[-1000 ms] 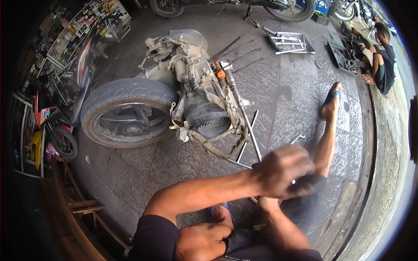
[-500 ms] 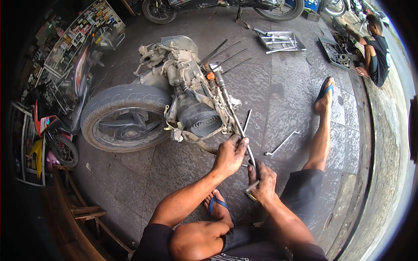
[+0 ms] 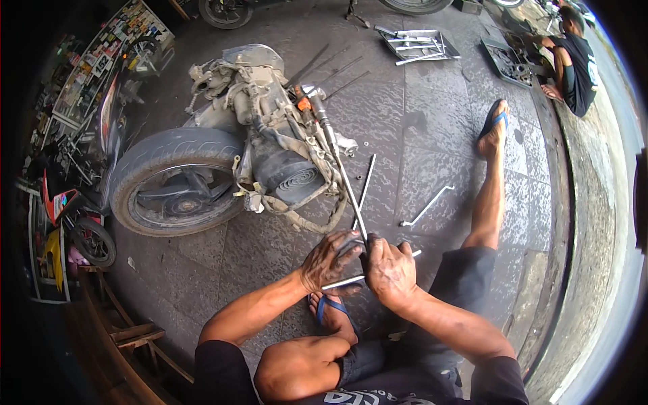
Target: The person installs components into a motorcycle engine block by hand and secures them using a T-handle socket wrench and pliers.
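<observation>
A long T-handle wrench (image 3: 349, 187) runs from the side of a dusty motorcycle engine and frame section (image 3: 270, 128) back to my hands. My right hand (image 3: 391, 273) is wrapped around the handle end, with the crossbar poking out on both sides. On the crossbar's left, my left hand (image 3: 329, 262) has its fingers spread and is not gripped around it; whether it touches the handle I cannot tell. The wrench's far end lies along the frame near an orange part (image 3: 303, 102). A wheel (image 3: 179, 182) with a black tyre is attached on the left of the section.
On the tiles lie a straight rod (image 3: 368, 181) and a bent wrench (image 3: 426, 206). Farther off are a tray of metal parts (image 3: 457, 52) and a dark parts bin (image 3: 501, 73), beside a crouching person (image 3: 575, 74). A wooden bench (image 3: 138, 333) stands lower left.
My left hand has let go of the wrench shaft and opened beside the handle. My right hand has moved up and left, and the crossbar has turned. The whole view has shifted slightly.
</observation>
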{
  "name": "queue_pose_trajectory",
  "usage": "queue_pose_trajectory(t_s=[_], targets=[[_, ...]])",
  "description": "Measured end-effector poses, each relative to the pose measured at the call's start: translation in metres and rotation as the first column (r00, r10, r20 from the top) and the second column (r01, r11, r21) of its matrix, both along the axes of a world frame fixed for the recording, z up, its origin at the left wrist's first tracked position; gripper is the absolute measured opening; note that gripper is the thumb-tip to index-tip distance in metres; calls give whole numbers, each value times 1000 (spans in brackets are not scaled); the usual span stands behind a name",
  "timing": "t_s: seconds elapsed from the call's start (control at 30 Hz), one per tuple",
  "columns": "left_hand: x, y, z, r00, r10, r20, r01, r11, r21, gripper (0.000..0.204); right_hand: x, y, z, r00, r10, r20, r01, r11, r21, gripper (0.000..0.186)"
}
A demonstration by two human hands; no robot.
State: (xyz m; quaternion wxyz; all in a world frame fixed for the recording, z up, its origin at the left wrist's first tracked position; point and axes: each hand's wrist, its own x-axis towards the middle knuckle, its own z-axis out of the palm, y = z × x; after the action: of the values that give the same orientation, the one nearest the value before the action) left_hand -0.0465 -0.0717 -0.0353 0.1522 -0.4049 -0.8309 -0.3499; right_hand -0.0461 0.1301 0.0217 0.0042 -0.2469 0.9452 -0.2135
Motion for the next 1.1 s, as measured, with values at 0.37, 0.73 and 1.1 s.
queue_pose_trajectory(t_s=[0.37, 0.73, 1.1], targets=[[-1, 6, -36, 1000, -13, -15, 14, 997, 75, 98, -19, 3, 54, 985, 170, -16, -160, 949, 273, 15], [-34, 57, 61, 974, -227, 19, 209, 924, 321, 44, -17, 19, 20, 969, -34, -243, -52, 939, -341, 23], [-45, 72, 114, 935, -118, 336, 187, 966, -181, 50, 28, -5, -59, 934, -344, 93, 312, 665, -678, 49]])
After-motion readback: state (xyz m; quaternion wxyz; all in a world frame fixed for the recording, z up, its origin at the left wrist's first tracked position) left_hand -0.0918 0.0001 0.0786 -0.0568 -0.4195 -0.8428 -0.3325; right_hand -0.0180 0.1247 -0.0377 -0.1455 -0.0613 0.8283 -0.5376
